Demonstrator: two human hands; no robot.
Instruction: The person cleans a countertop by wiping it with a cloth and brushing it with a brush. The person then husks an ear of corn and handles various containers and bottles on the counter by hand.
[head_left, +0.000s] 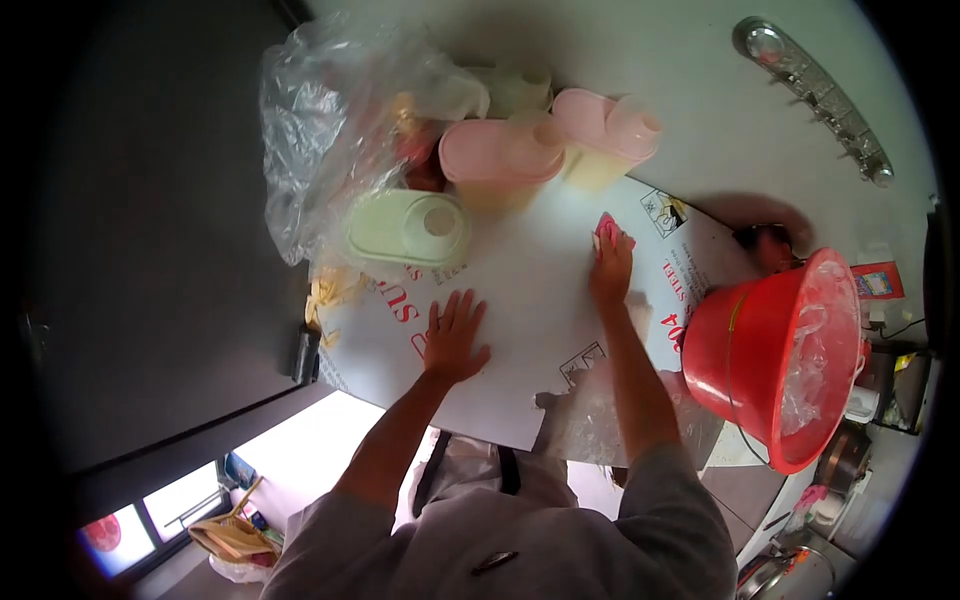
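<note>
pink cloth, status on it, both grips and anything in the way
Left grip open, palm down on counter. Right grip closed on pink cloth. Tubs ahead, bucket right, may crowd it.

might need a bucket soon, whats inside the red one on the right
The red bucket holds what looks like crumpled clear plastic; its bottom and anything beneath that plastic are hidden from view.

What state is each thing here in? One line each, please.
Left hand: open, palm down on the printed film.
Right hand: holding the pink cloth.
Pink cloth: bunched.
Printed film: torn along its near edge, toward the right.
Green-lidded container: lid on.
Two pink-lidded containers: lids on.
Red bucket: open-topped, clear plastic inside.
Clear plastic bag: crumpled.
</note>
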